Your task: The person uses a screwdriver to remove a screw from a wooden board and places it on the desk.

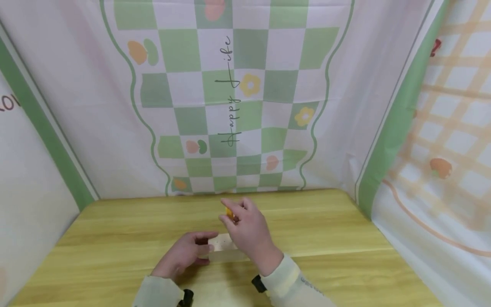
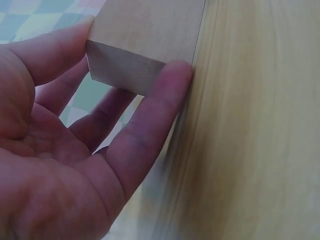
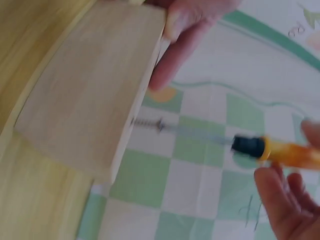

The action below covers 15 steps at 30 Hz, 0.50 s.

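Pale wood forms the flat-sided block (image 1: 228, 256) that we see lying on the yellowish wood-grained table (image 1: 326, 243), between the person's two hands. The left hand (image 2: 75, 145) grips one end, its thumb and fingers bent against opposite sides; we judge that this steadies the block while leaving most of its upper face free. Above that face, the right hand (image 1: 251, 228) holds, between thumb and fingers, the orange-yellow handle of a screwdriver (image 3: 248, 146) with a black collar and slender metal shaft. We find the shaft in line with a dark, threaded metal screw (image 3: 146, 122) standing proud of the wood, an alignment that probably keeps the tip seated, although blur hides the exact contact.
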Each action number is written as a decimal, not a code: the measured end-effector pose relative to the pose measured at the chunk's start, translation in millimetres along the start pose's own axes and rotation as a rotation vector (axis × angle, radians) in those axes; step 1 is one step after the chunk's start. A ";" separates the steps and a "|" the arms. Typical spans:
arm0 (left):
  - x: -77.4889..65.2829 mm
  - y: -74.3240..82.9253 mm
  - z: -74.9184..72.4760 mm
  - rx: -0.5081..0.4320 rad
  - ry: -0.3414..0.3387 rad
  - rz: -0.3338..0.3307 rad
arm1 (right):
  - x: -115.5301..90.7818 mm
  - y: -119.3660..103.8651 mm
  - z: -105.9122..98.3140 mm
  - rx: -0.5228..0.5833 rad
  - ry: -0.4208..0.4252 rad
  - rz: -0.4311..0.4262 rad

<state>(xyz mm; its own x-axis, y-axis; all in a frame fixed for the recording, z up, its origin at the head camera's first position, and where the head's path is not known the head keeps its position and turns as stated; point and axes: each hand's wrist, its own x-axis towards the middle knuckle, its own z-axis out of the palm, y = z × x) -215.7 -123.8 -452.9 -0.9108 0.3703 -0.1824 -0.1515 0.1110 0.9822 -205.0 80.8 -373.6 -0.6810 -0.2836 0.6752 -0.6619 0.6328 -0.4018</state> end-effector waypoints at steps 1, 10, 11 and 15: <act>0.2 -0.2 0.1 0.002 0.001 -0.001 | -0.6 -2.8 2.2 -0.033 0.039 -0.011; -1.7 1.2 1.1 0.003 0.006 0.014 | 0.4 -13.4 10.3 -0.130 0.173 -0.052; -1.9 1.2 1.2 0.002 0.007 0.014 | 0.3 -13.8 10.4 -0.132 0.171 -0.052; -2.1 1.0 1.0 0.009 0.010 0.013 | 0.4 -14.8 9.0 -0.139 0.158 -0.059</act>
<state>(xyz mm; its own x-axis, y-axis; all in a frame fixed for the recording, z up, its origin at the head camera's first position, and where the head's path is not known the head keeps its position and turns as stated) -213.5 -123.6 -451.6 -0.9167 0.3622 -0.1688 -0.1359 0.1148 0.9841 -198.3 64.8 -372.9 -0.5774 -0.2134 0.7881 -0.6421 0.7149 -0.2769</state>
